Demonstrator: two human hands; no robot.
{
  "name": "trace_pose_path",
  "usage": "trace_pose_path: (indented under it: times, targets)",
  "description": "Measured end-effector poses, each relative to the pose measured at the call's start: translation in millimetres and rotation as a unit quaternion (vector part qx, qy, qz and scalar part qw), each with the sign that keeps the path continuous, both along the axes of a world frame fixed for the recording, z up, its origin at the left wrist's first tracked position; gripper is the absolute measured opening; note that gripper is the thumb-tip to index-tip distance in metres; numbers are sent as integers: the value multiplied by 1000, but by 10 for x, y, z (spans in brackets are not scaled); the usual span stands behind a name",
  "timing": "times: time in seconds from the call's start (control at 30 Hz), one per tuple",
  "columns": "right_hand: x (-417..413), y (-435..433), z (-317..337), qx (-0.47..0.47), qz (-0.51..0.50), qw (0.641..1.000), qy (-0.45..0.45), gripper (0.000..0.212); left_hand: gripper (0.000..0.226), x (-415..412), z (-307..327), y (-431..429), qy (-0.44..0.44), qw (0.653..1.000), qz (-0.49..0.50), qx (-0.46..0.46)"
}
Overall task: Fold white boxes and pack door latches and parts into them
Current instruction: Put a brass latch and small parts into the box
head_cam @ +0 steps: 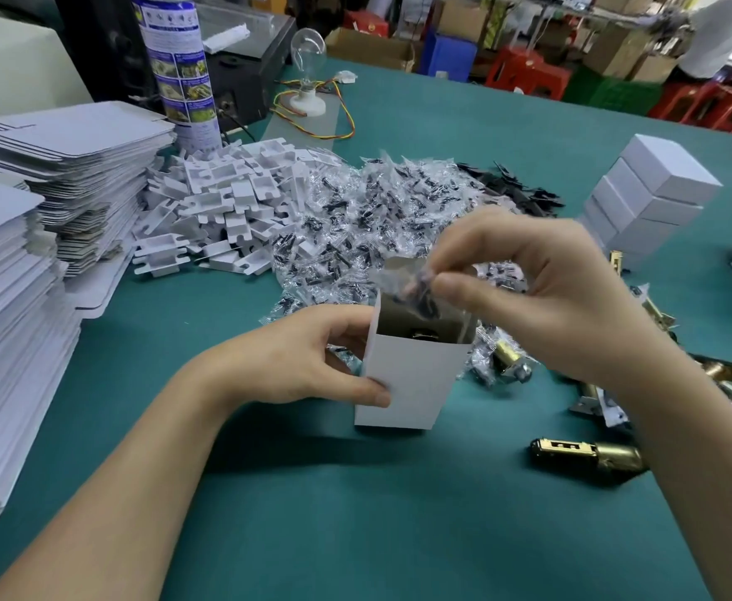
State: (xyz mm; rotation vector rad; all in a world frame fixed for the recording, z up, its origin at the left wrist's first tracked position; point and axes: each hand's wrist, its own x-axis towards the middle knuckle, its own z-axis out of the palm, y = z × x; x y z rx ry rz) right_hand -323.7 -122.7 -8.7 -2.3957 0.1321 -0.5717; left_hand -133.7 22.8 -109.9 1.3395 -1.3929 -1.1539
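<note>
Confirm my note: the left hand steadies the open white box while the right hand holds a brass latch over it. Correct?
Wrong in one respect: the right hand pinches a clear packet of small black parts, not a brass latch, over the open white box. The left hand does steady that box, as the head view shows.

a packing workshop or small factory floor, by the look of it. a wide teal-covered surface (442, 145) carries bulk stock: left of the fingers (485, 292) stand tall stacks of flat white box blanks (65, 167); beyond the fingers lie a heap of white card inserts (234, 201) and a pile of small clear bags of black screws (377, 210); to their right, a stack of finished white boxes (650, 197) and loose brass latches (589, 457). a printed spray can (177, 67) stands beyond the blanks. far beyond, cardboard cartons (372, 47), red plastic stools (524, 71) and blue and green crates (450, 56) crowd the floor.
</note>
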Motion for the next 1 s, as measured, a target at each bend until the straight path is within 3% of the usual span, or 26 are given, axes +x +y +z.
trace_pose_path:
  times: [0.13,0.2,0.63,1.0]
  targets:
    - [-16,73,8,-191,-21,981,17,9,45,-1,1,6,2,1000,7,2]
    - [-5,88,56,-230,2,972,37,9,42,3,6,7,3,1000,8,5]
    - [193,260,151,-170,-23,971,164,8,40,-16,61,38,12,1000,-2,14]
    - [368,269,197,-252,-36,935,246,7,41,-22,46,33,1,1000,-4,14]
